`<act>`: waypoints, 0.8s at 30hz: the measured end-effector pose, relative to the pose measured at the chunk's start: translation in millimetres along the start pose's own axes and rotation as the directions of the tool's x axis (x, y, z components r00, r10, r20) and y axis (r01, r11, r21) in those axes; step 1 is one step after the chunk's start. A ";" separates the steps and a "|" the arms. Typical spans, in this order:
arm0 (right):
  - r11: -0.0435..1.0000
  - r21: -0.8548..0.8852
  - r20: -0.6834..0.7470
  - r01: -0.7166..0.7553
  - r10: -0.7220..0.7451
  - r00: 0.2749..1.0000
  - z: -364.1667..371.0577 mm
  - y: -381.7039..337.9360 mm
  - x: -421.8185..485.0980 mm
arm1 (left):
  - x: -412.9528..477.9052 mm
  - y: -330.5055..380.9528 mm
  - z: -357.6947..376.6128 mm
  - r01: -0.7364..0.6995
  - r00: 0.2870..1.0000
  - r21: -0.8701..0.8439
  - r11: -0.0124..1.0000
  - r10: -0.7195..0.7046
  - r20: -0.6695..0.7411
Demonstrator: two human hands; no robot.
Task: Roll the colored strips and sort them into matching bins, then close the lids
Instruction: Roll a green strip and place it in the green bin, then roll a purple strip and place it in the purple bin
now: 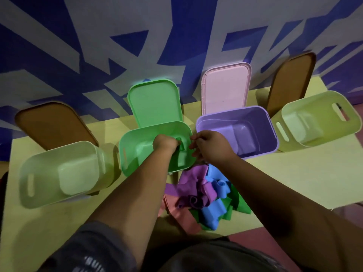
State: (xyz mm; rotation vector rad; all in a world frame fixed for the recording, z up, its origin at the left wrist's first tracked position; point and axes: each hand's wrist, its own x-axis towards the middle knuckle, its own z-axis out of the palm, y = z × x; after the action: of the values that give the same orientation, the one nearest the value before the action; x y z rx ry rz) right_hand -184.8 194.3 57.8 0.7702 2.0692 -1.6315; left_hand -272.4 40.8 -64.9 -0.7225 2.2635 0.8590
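Right now the left hand (pixel 165 143) is reaching down into the green bin (pixel 135 154), its fingers curling round a green roll (pixel 179 144) and holding it low inside, near the right wall. The right hand (pixel 211 147) is hovering at that bin's right rim with its fingers bent inward. Whether it is pinching anything I cannot tell, as the fingertips are hiding from view.

The step in hand seems to be dropping this roll into its matching bin. To do it well, the left hand should be keeping the coil squeezed tight until it is resting on the bottom, since a springy strip is likely to uncurl if let go from high up. Setting it against a wall or a corner should help it hold its shape. The right hand could be steadying the rim so the light bin is not sliding on the table (pixel 284 173).

The pile of strips (pixel 204 193), purple, blue and green, is lying loose just in front of the bins. The purple bin (pixel 245 130) is looking empty, and the green lid (pixel 155 103) is standing open.
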 end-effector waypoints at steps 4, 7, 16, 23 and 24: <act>1.000 0.021 0.009 -0.011 0.011 1.000 -1.3 -0.7 0.8 | 5.3 3.4 1.8 -0.042 0.999 0.029 0.999 0.042 -0.002; 1.000 0.021 0.011 -0.004 0.004 1.000 -2.4 0.0 -0.5 | 7.5 5.3 6.8 -0.085 0.996 0.014 0.996 0.085 0.006; 0.985 0.171 0.030 -0.010 0.005 1.000 -13.8 6.2 -16.2 | 3.3 1.9 -3.1 -0.068 0.997 -0.061 0.996 0.069 0.018; 0.987 0.155 0.047 0.041 -0.049 0.998 -17.5 14.7 -33.3 | -71.5 -1.8 -43.3 -0.100 0.983 -0.530 0.842 0.165 0.077; 0.991 0.116 0.065 0.062 -0.070 0.995 -16.1 17.4 -35.3 | -86.0 -4.3 -47.5 -0.111 0.976 -0.571 0.814 0.196 0.090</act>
State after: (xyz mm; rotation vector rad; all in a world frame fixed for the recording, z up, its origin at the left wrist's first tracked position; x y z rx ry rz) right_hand -146.1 206.6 70.2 0.6786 1.9879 -1.7997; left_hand -228.2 27.1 21.9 -0.6979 1.9552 1.6484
